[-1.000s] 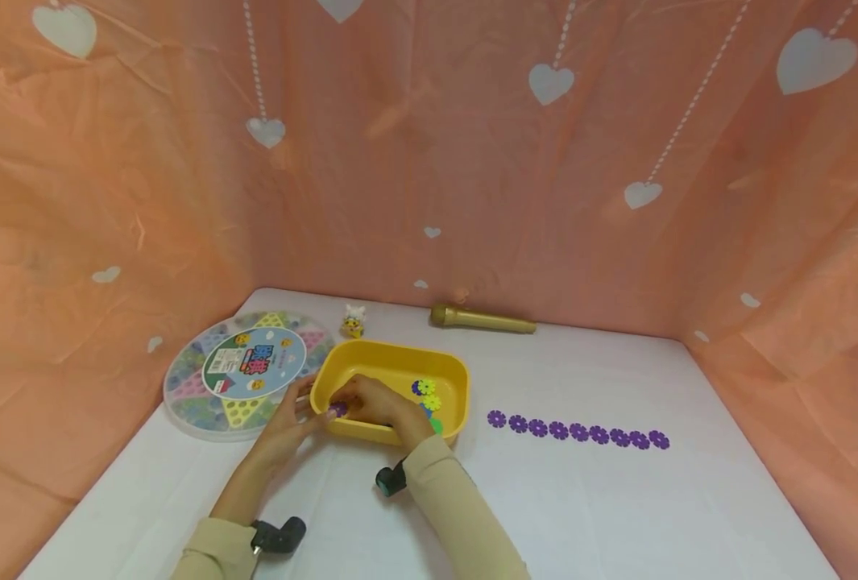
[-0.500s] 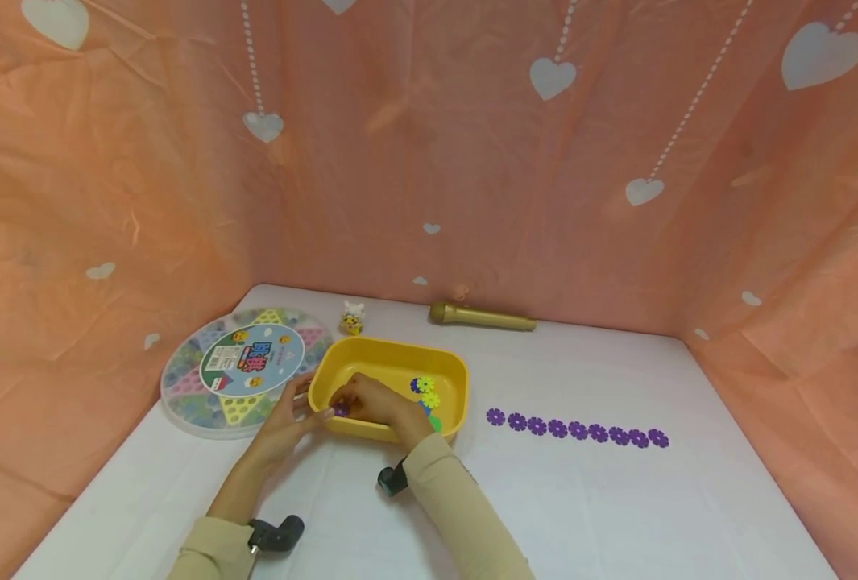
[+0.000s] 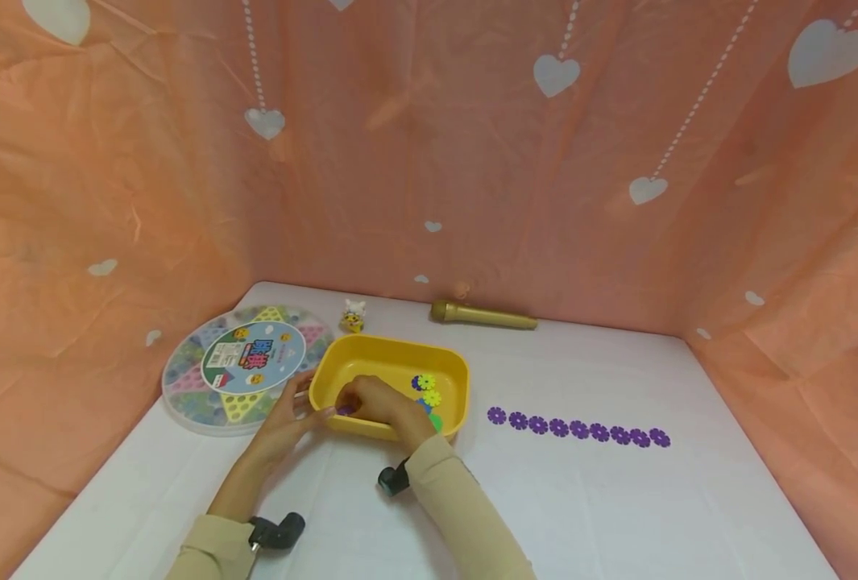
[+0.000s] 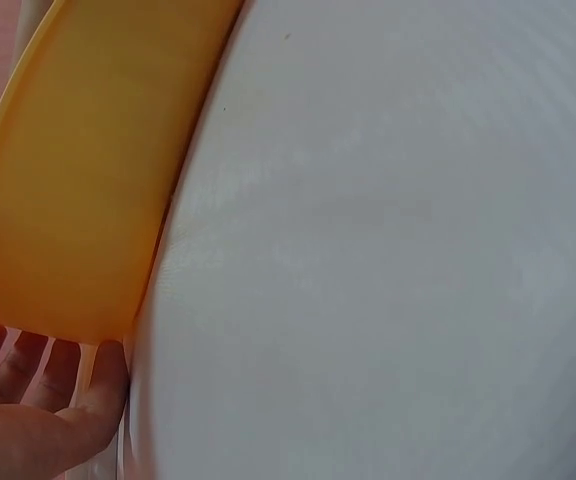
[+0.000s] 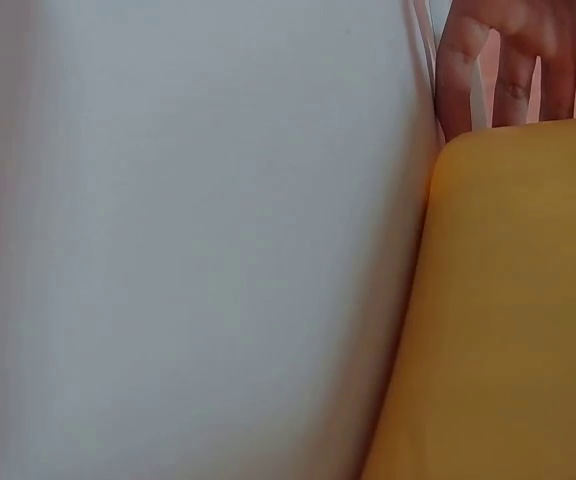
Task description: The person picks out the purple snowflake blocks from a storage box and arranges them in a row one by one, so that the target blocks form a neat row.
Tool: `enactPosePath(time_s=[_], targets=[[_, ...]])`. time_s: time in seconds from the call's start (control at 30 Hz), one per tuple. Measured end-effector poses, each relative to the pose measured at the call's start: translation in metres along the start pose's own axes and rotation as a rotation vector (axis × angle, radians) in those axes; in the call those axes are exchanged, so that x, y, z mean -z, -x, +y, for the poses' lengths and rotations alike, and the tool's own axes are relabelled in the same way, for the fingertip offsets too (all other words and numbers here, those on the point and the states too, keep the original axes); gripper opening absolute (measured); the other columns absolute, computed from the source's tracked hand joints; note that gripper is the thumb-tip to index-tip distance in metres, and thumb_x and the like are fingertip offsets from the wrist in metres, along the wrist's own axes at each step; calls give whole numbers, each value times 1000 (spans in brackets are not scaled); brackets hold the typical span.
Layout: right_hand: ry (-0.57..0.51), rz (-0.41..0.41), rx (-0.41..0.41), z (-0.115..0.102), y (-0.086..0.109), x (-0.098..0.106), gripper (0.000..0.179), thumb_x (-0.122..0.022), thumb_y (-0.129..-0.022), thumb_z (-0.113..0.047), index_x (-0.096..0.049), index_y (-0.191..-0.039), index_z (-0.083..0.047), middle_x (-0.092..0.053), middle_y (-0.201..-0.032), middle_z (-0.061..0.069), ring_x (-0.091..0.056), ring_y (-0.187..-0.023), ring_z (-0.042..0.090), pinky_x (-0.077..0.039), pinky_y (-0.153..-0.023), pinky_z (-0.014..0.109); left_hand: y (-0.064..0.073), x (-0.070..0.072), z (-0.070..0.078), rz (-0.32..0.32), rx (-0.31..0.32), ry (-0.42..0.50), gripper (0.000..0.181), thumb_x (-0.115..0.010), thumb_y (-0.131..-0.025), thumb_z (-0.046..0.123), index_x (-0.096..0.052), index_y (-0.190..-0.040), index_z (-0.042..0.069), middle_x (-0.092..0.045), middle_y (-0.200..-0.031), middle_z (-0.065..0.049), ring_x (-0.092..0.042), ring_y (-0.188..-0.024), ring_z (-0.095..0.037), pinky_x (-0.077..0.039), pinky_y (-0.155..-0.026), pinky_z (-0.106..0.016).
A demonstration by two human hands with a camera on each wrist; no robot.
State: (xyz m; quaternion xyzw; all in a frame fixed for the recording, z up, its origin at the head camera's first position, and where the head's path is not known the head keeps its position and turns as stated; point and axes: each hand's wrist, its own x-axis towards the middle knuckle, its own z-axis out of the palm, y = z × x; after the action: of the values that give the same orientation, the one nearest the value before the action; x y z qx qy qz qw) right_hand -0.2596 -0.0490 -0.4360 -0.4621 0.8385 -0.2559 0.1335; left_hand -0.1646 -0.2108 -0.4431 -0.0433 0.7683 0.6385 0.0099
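Note:
A yellow plastic basin (image 3: 399, 352) stands on the white tablecloth. My left hand (image 3: 283, 427) rests its spread fingertips against the outside of the basin's left end; the left wrist view shows these fingers (image 4: 60, 375) along the wall. My right hand (image 3: 379, 403) reaches over the near rim with curled fingers, low in the left part of the basin. It pinches a purple flower-shaped plastic disc (image 3: 345, 410), mostly hidden by the fingers. Yellow flower discs (image 3: 429, 390), with blue and green ones, lie at the basin's right end, partly behind my right wrist.
Several purple flower discs (image 3: 579, 429) form a row on the table right of the basin. A round Chinese checkers box (image 3: 254, 358) lies at the left, close to my left hand. Behind the basin are a small figurine (image 3: 354, 316) and a gold microphone (image 3: 483, 315).
My right hand has shifted slightly right inside the basin, and the purple disc with it; less of the disc shows now. My left hand stays at the basin's end.

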Motion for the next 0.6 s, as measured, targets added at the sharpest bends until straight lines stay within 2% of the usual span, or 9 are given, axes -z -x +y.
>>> enactPosePath(time_s=[0.1,0.23,0.37,0.5,0.6], targets=[[8,-2,-23,-1,0,0,13,-70,-83,-16,-70,-95,-10,-64,-81,-6,-53,-71,5,-45,-72,10,1,0,0,-1,-14,7,73,-65,-87,12,-20,-144,6,-23,-146,-20,-25,-132,-40,-28,-107,-54],[72,5,-52,-3,1,2,13,-70,-84,-17,-72,-95,-11,-66,-83,-7,-55,-73,3,-47,-74,11,1,0,-1,-9,-23,23,75,-65,-86,13,-18,-144,6,-22,-147,-20,-26,-131,-40,-30,-106,-54],[101,25,-59,-3,1,3,14,-71,-83,-20,-72,-94,-11,-66,-83,-7,-55,-72,3,-47,-72,11,2,0,-1,-10,-16,34,77,-66,-86,15,-18,-145,7,-22,-148,-19,-27,-131,-39,-33,-105,-52],[91,106,-18,-2,3,7,18,-74,-79,-22,-71,-91,-9,-64,-77,-6,-53,-68,3,-45,-67,10,1,0,-1,-10,-4,35,77,-66,-86,16,-18,-145,8,-22,-148,-18,-27,-131,-39,-35,-104,-51],[41,184,-12,-1,7,12,23,-78,-75,-23,-71,-91,-9,-63,-77,-5,-52,-69,4,-45,-66,11,1,0,-1,-10,-1,42,77,-65,-87,15,-17,-145,7,-20,-148,-19,-25,-132,-40,-34,-105,-51]])
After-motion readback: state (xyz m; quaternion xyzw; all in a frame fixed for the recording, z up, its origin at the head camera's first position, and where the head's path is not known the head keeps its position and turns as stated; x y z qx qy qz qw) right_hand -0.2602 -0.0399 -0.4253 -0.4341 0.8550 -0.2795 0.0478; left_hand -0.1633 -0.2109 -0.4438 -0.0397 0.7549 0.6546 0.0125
